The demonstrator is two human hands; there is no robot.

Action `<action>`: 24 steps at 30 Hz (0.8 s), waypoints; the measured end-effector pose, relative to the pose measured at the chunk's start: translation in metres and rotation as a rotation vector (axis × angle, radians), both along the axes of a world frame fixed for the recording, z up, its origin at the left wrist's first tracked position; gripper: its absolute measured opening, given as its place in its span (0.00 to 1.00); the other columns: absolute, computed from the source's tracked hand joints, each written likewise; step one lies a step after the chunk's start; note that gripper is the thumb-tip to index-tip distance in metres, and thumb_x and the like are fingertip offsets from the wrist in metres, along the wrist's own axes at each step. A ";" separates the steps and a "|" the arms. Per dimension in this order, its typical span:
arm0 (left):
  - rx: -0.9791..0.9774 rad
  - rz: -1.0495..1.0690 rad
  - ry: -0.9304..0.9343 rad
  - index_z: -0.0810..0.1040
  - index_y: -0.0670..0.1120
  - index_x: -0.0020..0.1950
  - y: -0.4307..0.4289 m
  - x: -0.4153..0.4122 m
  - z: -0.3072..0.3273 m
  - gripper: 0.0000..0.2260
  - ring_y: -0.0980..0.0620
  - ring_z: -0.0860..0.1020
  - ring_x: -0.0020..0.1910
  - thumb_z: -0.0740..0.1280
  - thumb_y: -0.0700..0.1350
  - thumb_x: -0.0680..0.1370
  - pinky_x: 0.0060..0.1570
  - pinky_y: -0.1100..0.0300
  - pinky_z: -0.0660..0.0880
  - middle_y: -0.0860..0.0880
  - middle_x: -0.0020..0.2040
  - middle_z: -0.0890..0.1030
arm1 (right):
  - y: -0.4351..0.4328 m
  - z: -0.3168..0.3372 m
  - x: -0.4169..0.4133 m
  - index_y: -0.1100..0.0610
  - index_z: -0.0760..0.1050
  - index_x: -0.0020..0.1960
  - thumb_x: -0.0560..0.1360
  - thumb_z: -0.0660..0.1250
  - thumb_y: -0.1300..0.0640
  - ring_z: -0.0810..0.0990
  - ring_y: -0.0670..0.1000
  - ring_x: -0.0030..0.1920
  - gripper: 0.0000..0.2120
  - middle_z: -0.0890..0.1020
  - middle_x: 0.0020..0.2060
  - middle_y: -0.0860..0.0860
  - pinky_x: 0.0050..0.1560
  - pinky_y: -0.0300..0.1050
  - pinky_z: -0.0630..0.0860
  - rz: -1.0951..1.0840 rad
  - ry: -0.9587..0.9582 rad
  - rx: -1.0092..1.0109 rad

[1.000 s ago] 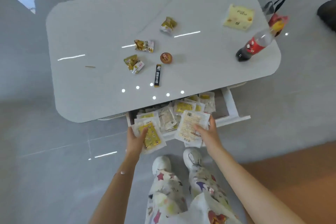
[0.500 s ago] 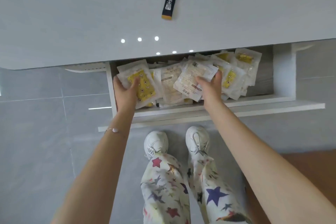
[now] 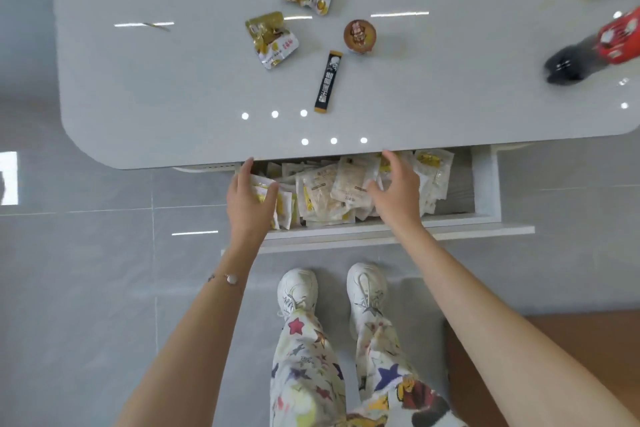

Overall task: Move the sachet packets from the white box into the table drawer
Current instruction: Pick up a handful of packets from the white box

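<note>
White-grey tabletop (image 3: 173, 80), glossy, with the drawer (image 3: 486, 184) standing pulled out under its near edge. Sachet packets (image 3: 329, 191) lay heaped in the drawer, pale with yellow print, overlapping, filling the left and middle; the right end showed bare base. Left hand (image 3: 247, 199) was at the left end of the heap, fingers straight and reaching under the table edge, thumb against a packet, gripping nothing I could see. Right hand (image 3: 398, 191) was apart from it, over the middle-right of the heap, fingers spread and loosely bent, holding nothing; contact with the packets could not be told. Thin bracelet (image 3: 230, 278) on the left wrist. On the tabletop: black stick packet (image 3: 327, 81), small round tub (image 3: 360, 35) just beyond it, crumpled wrapper (image 3: 272, 38) to their left, dark bottle (image 3: 588, 48) with a red label near the right edge.
</note>
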State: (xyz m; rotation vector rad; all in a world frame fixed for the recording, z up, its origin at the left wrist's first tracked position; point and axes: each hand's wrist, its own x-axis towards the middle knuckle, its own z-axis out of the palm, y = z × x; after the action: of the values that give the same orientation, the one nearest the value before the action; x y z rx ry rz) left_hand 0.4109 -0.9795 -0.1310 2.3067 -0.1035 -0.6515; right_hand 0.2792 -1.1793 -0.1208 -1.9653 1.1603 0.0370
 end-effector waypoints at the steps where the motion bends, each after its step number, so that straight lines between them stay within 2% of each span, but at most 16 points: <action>1: 0.012 -0.043 -0.024 0.62 0.51 0.76 0.000 0.000 0.020 0.27 0.50 0.62 0.73 0.67 0.49 0.78 0.71 0.53 0.61 0.50 0.74 0.66 | -0.002 0.020 0.001 0.55 0.65 0.73 0.76 0.67 0.58 0.67 0.53 0.70 0.27 0.70 0.69 0.51 0.71 0.53 0.65 0.061 -0.006 -0.046; 3: 0.062 -0.142 -0.103 0.62 0.52 0.76 -0.002 -0.001 0.060 0.27 0.48 0.60 0.74 0.66 0.51 0.79 0.73 0.48 0.60 0.48 0.75 0.65 | -0.007 0.062 0.003 0.52 0.63 0.74 0.76 0.66 0.53 0.63 0.55 0.72 0.28 0.68 0.71 0.53 0.72 0.52 0.61 0.235 0.042 -0.175; 7: 0.240 -0.357 -0.347 0.61 0.52 0.77 -0.001 -0.009 0.145 0.27 0.42 0.56 0.76 0.63 0.56 0.79 0.74 0.44 0.53 0.45 0.77 0.61 | -0.011 0.144 0.002 0.44 0.48 0.78 0.78 0.59 0.41 0.46 0.59 0.77 0.33 0.50 0.78 0.53 0.74 0.59 0.46 0.570 0.250 -0.338; 9: 0.316 -0.439 -0.368 0.58 0.53 0.78 0.001 -0.016 0.173 0.28 0.42 0.52 0.78 0.60 0.58 0.80 0.75 0.43 0.50 0.46 0.78 0.58 | -0.010 0.174 0.002 0.43 0.45 0.78 0.78 0.57 0.41 0.44 0.59 0.77 0.34 0.48 0.78 0.53 0.75 0.59 0.43 0.616 0.274 -0.371; 12: 0.370 -0.480 -0.378 0.56 0.54 0.79 0.007 -0.034 0.226 0.30 0.41 0.50 0.78 0.59 0.60 0.79 0.75 0.42 0.48 0.46 0.79 0.57 | -0.003 0.234 0.003 0.44 0.46 0.78 0.79 0.57 0.42 0.45 0.58 0.77 0.33 0.50 0.78 0.53 0.75 0.58 0.44 0.655 0.235 -0.440; 15: 0.396 -0.451 -0.421 0.56 0.54 0.78 0.016 -0.051 0.273 0.30 0.40 0.51 0.78 0.60 0.61 0.79 0.74 0.42 0.48 0.47 0.78 0.58 | 0.008 0.285 0.004 0.45 0.48 0.78 0.79 0.57 0.43 0.47 0.58 0.77 0.31 0.53 0.78 0.53 0.76 0.57 0.47 0.709 0.167 -0.483; 19: 0.412 -0.292 -0.392 0.51 0.55 0.79 0.044 -0.064 0.323 0.32 0.42 0.48 0.78 0.58 0.62 0.79 0.75 0.44 0.43 0.48 0.79 0.56 | 0.036 0.335 0.012 0.45 0.49 0.78 0.79 0.58 0.44 0.50 0.57 0.77 0.31 0.55 0.77 0.53 0.76 0.56 0.49 0.835 0.126 -0.496; 24: 0.417 -0.090 -0.435 0.50 0.57 0.79 0.108 -0.064 0.369 0.32 0.43 0.49 0.78 0.57 0.63 0.78 0.75 0.44 0.44 0.49 0.79 0.56 | 0.101 0.381 0.043 0.46 0.50 0.78 0.79 0.59 0.47 0.52 0.57 0.76 0.31 0.57 0.76 0.53 0.75 0.55 0.51 1.060 0.029 -0.542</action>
State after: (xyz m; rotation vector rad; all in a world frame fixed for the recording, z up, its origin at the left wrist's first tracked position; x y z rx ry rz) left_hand 0.3465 -0.8712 0.2385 2.8325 -0.2994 -0.2133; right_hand 0.3220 -1.0779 0.2599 -2.8591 0.0032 0.3276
